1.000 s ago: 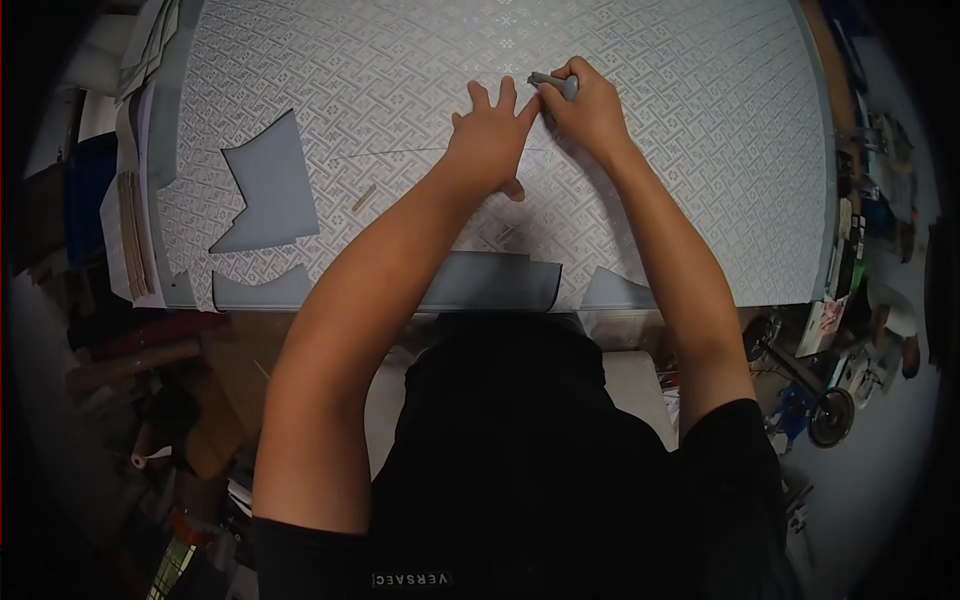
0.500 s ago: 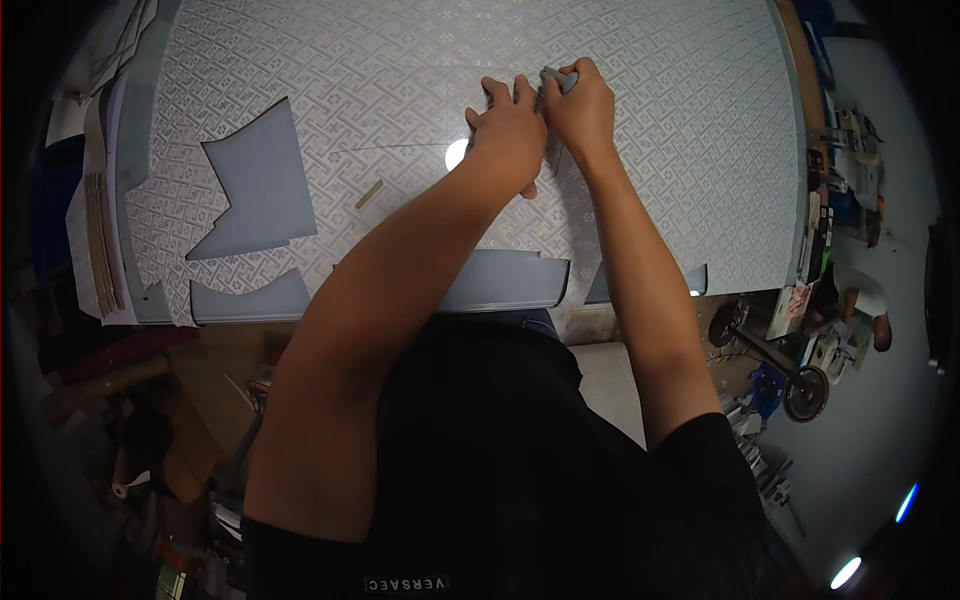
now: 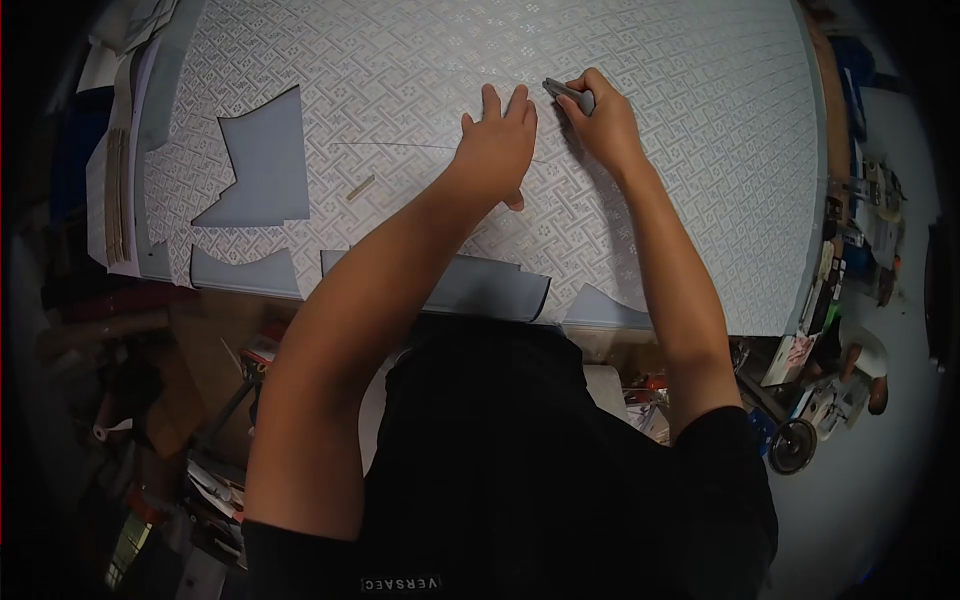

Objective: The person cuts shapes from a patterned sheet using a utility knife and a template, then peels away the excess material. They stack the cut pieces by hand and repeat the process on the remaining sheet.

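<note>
Patterned light-grey sheet material (image 3: 400,100) covers most of the table, with a thin dark line running across it left of my left hand. My left hand (image 3: 497,145) lies on the sheet with its fingers spread. To its right, my right hand (image 3: 605,118) is closed around a grey tool (image 3: 569,94), probably a cutter, whose tip points up and left near the sheet. A blue-grey area with angular edges (image 3: 265,165) shows at the left, and a small tan strip (image 3: 360,187) lies between it and my left forearm.
More blue-grey areas (image 3: 490,288) show along the near table edge. Layered sheets (image 3: 118,195) are stacked at the left edge. Beyond the right edge are assorted items and a round metal object (image 3: 793,446). Part of a person (image 3: 865,375) is visible at the far right.
My right hand and the grey tool have moved right, away from my left hand, opening a gap between them. The whole view has shifted slightly.
</note>
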`<state>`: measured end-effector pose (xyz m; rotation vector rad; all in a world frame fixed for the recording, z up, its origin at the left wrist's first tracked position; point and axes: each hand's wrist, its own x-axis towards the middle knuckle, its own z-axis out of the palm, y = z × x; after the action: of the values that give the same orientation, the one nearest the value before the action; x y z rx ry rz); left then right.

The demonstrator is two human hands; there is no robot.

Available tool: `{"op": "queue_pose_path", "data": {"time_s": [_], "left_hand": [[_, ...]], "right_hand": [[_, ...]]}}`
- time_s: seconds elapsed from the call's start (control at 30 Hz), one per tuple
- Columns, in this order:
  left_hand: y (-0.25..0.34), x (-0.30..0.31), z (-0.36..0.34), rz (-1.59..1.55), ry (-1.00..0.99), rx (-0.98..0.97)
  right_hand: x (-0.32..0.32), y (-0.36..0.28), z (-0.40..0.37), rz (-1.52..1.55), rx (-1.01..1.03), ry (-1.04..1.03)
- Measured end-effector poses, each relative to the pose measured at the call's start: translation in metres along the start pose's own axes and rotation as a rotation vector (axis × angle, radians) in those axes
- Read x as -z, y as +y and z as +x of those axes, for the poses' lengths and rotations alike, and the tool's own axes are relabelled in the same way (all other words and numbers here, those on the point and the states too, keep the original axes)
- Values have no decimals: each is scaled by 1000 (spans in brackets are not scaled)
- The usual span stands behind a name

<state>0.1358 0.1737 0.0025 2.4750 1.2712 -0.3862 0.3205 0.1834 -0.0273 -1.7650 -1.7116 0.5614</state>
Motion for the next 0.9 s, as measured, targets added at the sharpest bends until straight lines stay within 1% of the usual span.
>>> {"op": "queue_pose_path", "data": {"time_s": [0.1, 0.13, 0.17, 0.2, 0.23, 0.3, 0.33, 0.43, 0.5, 0.63, 0.73, 0.8, 0.9], "left_hand": [[1, -9, -1, -29, 26, 19], [1, -12, 0, -38, 54, 27], [6, -9, -2, -34, 45, 42], [10, -6, -6, -4, 34, 107], [14, -2, -7, 27, 25, 170], [18, -2, -7, 30, 17, 216], [19, -1, -7, 29, 21, 254], [21, 0, -6, 16, -8, 275], [20, -1, -5, 18, -9, 271], [18, -2, -5, 7, 14, 251], [16, -1, -4, -10, 9, 242], [14, -2, -4, -2, 10, 231], [12, 0, -3, 4, 15, 215]], "right_hand": [[22, 11, 25, -3, 120, -307], [28, 14, 35, 10, 129, -315], [32, 17, 44, -2, 200, -400], [35, 19, 53, -13, 272, -484], [36, 19, 60, 0, 277, -489], [37, 18, 69, -44, 355, -556], [38, 18, 72, -36, 355, -561], [40, 17, 81, -49, 413, -615], [40, 16, 85, -70, 483, -642], [37, 15, 93, -79, 494, -677], [37, 8, 94, -98, 463, -719], [35, 7, 93, -104, 540, -664], [31, 13, 99, -132, 545, -724]]}}
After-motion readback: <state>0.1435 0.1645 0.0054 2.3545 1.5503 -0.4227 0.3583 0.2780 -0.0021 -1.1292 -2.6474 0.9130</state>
